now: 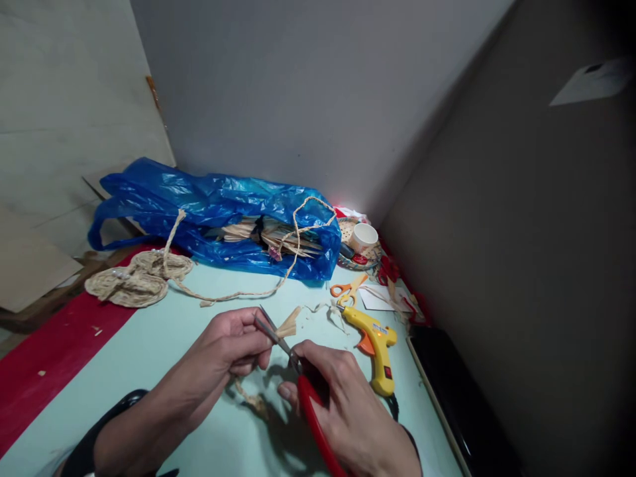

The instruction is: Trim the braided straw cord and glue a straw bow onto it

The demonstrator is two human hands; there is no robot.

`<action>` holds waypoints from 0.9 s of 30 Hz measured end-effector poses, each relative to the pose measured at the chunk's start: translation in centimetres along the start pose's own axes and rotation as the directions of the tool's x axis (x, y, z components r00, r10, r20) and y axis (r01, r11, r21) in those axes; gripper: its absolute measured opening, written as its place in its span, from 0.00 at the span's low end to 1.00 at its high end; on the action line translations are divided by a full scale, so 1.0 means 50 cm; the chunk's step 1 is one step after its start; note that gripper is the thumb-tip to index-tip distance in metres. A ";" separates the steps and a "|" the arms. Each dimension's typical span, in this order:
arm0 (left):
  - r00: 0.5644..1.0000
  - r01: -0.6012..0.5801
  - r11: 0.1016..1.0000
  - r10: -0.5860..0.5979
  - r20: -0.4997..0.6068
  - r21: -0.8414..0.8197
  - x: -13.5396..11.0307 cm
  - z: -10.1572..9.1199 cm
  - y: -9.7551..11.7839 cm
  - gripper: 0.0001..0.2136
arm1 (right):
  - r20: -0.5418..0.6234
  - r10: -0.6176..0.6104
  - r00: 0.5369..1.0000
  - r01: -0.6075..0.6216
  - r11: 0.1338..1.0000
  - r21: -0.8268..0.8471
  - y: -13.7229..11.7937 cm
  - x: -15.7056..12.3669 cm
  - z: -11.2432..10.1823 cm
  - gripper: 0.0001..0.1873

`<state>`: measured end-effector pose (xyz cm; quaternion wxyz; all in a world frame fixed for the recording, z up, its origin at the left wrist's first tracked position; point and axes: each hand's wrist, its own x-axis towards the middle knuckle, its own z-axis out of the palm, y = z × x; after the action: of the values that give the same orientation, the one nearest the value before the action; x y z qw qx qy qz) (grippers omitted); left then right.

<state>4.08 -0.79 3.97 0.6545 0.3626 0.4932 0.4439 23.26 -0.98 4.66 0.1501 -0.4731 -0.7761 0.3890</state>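
Near the middle of the table, my left hand [238,344] pinches a strip of dried straw-coloured fibre, whose flared end [289,323] sticks out past the fingertips. My right hand [342,391] is wrapped round red-handled scissors [313,414]. Their blades are parted and lie across the strip, close to my left fingertips. Below my left hand dangles a twisted piece of the same fibre [252,401]. To the right of my right hand lies a yellow hot glue gun [376,348] with an orange trigger.
A blue plastic bag [163,199] holding dried strips lies at the back. Braided coiled pieces [126,285] sit left, with a cord [248,293] trailing right. Orange-handled scissors [348,289], a woven basket [348,258] with a white cup [364,236], and a black case [457,397] are on the right.
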 end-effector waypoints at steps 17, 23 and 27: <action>0.966 0.130 0.936 -0.195 -0.173 -0.326 -0.108 -0.021 -0.069 0.13 | 0.228 -0.160 0.960 0.163 0.987 0.009 -0.003 -0.013 0.035 0.09; 0.973 0.096 0.923 -0.165 -0.159 -0.371 -0.120 -0.026 -0.082 0.12 | 0.254 -0.186 0.949 0.200 0.979 -0.033 -0.008 -0.017 0.039 0.08; 0.973 0.071 0.924 -0.147 -0.177 -0.376 -0.136 -0.042 -0.078 0.11 | 0.279 -0.226 0.933 0.258 0.962 -0.084 -0.009 -0.019 0.038 0.10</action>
<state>2.12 -8.43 2.09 0.6810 0.1587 0.4848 0.5253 22.32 -2.75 3.88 0.0627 -0.3252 -0.8635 0.3804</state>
